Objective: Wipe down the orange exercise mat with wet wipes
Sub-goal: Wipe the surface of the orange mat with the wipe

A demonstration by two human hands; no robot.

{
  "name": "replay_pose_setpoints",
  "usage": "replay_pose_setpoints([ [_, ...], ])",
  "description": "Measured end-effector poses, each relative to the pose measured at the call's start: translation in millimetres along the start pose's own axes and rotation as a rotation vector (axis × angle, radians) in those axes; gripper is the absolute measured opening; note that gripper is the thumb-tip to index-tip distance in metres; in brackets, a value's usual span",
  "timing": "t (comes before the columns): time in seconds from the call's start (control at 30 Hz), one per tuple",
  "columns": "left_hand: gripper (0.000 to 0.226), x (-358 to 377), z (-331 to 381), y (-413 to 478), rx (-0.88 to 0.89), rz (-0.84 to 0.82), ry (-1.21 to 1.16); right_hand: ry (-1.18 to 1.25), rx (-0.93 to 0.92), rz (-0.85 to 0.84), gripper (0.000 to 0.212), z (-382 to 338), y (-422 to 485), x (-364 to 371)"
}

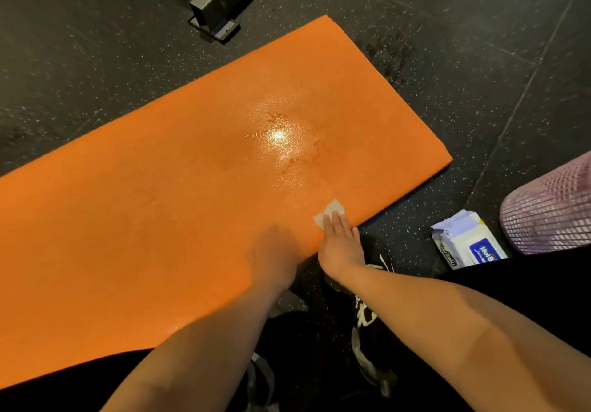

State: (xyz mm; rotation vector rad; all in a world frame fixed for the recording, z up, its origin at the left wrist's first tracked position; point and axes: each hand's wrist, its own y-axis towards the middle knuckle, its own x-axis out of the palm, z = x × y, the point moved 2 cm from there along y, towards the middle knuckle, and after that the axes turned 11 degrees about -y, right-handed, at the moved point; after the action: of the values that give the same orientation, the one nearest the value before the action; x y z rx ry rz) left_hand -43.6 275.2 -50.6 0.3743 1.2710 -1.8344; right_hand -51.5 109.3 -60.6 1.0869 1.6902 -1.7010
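While the wipe (pixel 329 214) is pressed under the flat-fingered right hand (pixel 341 243) (left hand (pixel 274 253) grip unclear), overlapping strokes along the mat (pixel 153 207) are advised.

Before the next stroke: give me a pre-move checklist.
1. Wipe under control: ok. The right hand presses the wipe flat with straight fingers.
2. Left hand bracing: cannot tell. It is over the orange mat, but it is blurred.
3. Mat lying flat: ok. No curl is visible.
4. Path ahead: ok. Nothing lies on the mat beyond the wipe.
5. Wet patch mid-mat: not ok. It shines and looks pooled.
6. Spare wipes: ok. The wipes pack is on the floor, right of the mat.
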Motion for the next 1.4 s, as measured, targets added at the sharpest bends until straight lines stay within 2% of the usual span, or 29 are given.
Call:
replay_pose_setpoints([
  [0.17,0.058,-2.7,-0.9,-0.3,0.003,-0.003,-0.009,-0.068,-0.307,-0.012,0.067,-20.9,-0.3,11.0],
  [0.23,0.058,-4.5,-1.0,-0.1,0.006,0.005,-0.002,-0.105,-0.315,-0.016,0.066,-19.1,8.9,4.6],
  [0.4,0.061,-9.6,0.6,5.5,0.002,0.030,-0.018,0.010,-0.097,-0.003,0.067,-23.2,27.3,-13.2],
  [0.6,0.057,-15.1,-1.5,22.3,-0.084,0.072,-0.095,-0.035,-0.372,-0.058,0.060,-50.1,32.6,-7.2],
  [0.67,0.057,-17.3,-1.7,25.2,-0.106,0.112,-0.096,-0.045,-0.325,-0.024,0.062,-44.7,46.9,-12.3],
  [0.77,0.057,-23.3,-7.3,31.3,-0.150,0.179,-0.078,0.030,-0.094,0.020,0.065,-37.6,70.7,-24.8],
  [0.83,0.060,-27.5,-15.4,37.2,-0.179,0.217,-0.075,0.076,-0.038,0.032,0.066,-48.3,81.8,-28.9],
  [0.9,0.062,-31.7,-20.8,46.0,-0.213,0.233,-0.105,0.076,-0.124,0.036,0.068,-71.0,85.3,-29.2],
  [1.0,0.060,-35.8,-21.7,58.3,-0.246,0.244,-0.150,-0.016,-0.424,-0.010,0.067,-101.7,85.7,-25.4],
  [1.07,0.060,-37.0,-24.3,61.1,-0.232,0.256,-0.156,-0.118,-0.546,0.006,0.063,-101.1,93.1,-28.0],
  [1.13,0.061,-37.1,-30.1,61.1,-0.213,0.253,-0.136,-0.176,-0.494,0.054,0.061,-87.0,104.7,-35.3],
  [1.27,0.059,-39.9,-34.4,62.0,-0.199,0.240,-0.116,-0.085,-0.125,0.141,0.065,-69.3,121.8,-47.7],
  [1.33,0.059,-40.2,-32.9,61.6,-0.204,0.245,-0.138,-0.030,-0.139,0.133,0.065,-85.6,119.2,-44.6],
  [1.4,0.057,-42.2,-29.7,63.1,-0.236,0.270,-0.176,-0.069,-0.326,0.089,0.065,-104.4,110.7,-37.7],
])
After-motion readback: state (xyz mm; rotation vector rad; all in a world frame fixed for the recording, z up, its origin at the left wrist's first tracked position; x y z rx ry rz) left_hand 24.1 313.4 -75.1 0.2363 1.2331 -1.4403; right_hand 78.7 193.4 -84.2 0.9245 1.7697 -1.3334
